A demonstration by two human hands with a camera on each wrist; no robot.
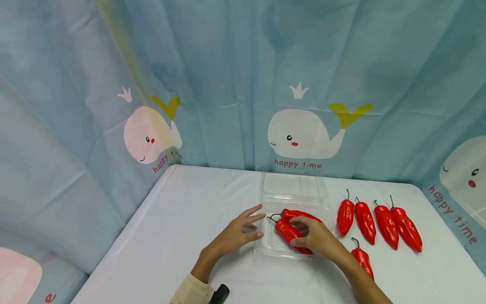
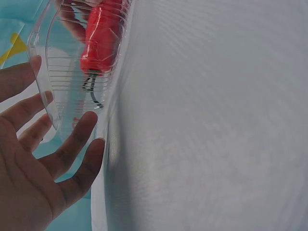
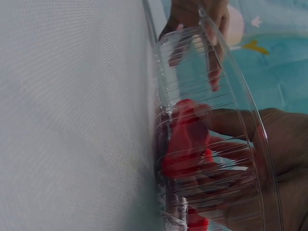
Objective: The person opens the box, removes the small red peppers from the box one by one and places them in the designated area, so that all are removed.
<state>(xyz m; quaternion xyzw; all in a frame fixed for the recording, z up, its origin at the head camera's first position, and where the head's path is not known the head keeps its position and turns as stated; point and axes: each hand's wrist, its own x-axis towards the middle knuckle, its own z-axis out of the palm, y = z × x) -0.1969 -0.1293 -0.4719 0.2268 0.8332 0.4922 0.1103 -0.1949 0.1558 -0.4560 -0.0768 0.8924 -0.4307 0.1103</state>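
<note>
A clear plastic clamshell box [image 1: 279,254] lies on the table with its lid [image 1: 290,186] folded back. Inside, two red peppers with green stems lie side by side. My right hand [image 1: 318,237] reaches in over the right side and grips the nearer red pepper [image 1: 285,229] between thumb and fingers. Behind it is the farther red pepper [image 1: 298,214], partly covered by that hand. My left hand [image 1: 234,235] is at the box's left wall with fingers spread. In the left wrist view, the left fingertips [image 2: 87,120] are right at the clear wall.
Several more red peppers stand apart from the box: a row of them, including one long pepper [image 1: 406,230], at the right, and a single pepper [image 1: 362,261] nearer, partly behind my right forearm. A curtain [image 1: 212,84] with whale prints hangs behind the white table [image 1: 182,236].
</note>
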